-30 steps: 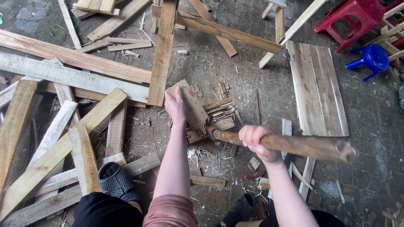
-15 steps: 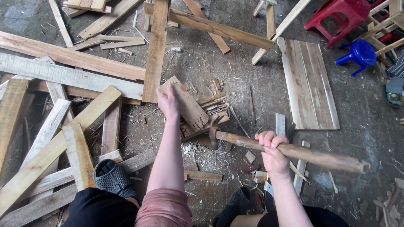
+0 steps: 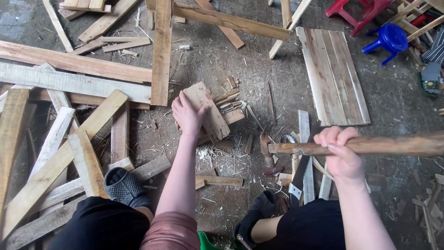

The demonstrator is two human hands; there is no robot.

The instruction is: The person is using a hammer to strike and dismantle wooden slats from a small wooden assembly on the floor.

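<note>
Scrap wood lies all around me on the grey concrete floor (image 3: pixel 407 111). My left hand (image 3: pixel 187 115) presses flat, fingers spread, on a short pale wooden board (image 3: pixel 207 109) that leans tilted over a small heap of split wooden offcuts (image 3: pixel 231 104). My right hand (image 3: pixel 342 155) is closed tight round the long brown wooden handle of a hammer (image 3: pixel 370 144); its dark metal head (image 3: pixel 265 146) hangs off to the right of the board, apart from it, above chips and splinters. Whether the head touches the floor I cannot quite tell. Long pale planks (image 3: pixel 74 83) lie crossed to my left, and a flat panel of joined slats (image 3: pixel 333 74) lies to the right. My grey perforated clog (image 3: pixel 122 187) rests on one plank. A blue plastic stool (image 3: pixel 388 39) stands at the top right.
</note>
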